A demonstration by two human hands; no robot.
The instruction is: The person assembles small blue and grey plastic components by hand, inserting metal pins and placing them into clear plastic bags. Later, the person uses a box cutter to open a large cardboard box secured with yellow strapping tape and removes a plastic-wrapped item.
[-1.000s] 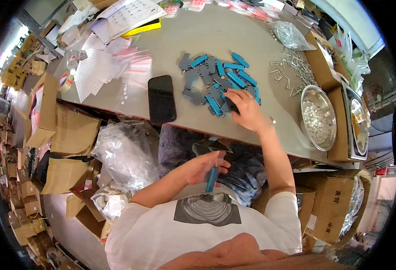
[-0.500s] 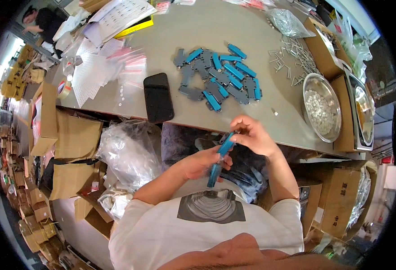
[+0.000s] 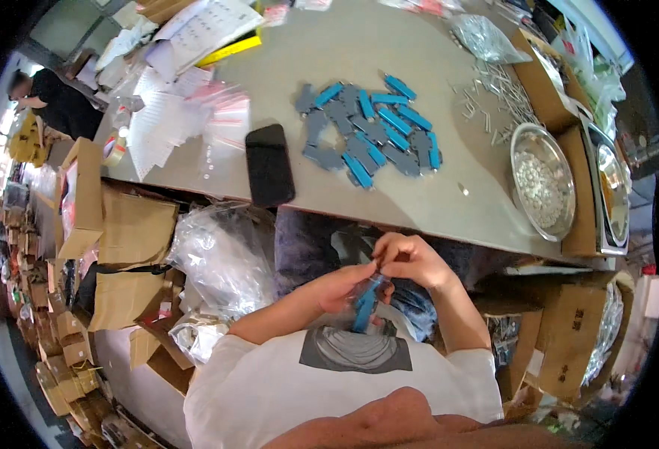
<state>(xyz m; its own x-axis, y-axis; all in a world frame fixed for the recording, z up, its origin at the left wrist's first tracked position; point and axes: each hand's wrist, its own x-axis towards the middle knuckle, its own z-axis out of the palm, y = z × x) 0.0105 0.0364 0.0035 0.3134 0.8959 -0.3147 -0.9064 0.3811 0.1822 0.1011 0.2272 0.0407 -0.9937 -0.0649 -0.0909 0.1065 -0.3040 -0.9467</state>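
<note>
In front of my chest, a small clear plastic bag (image 3: 365,305) with blue pieces in it hangs from my hands. My left hand (image 3: 344,289) is closed round the bag's upper part. At the bag's top edge the fingers of my right hand (image 3: 412,260) are pinched together, touching the left fingertips. How the bag's mouth lies is hidden by the fingers. On the table beyond lies a cluster of blue-and-grey plastic parts (image 3: 370,127), flat and similar in shape.
A black phone (image 3: 269,165) lies left of the parts, beside fanned clear bags (image 3: 221,112) and paper sheets (image 3: 153,123). To the right are loose metal pins (image 3: 498,93) and a steel bowl (image 3: 519,179) of small white pieces. Cardboard boxes (image 3: 561,329) flank me. A person (image 3: 63,101) stands far left.
The blue part between my hands has gone down into the bag. My right hand has moved down and left to the bag's top. The distant person has shifted.
</note>
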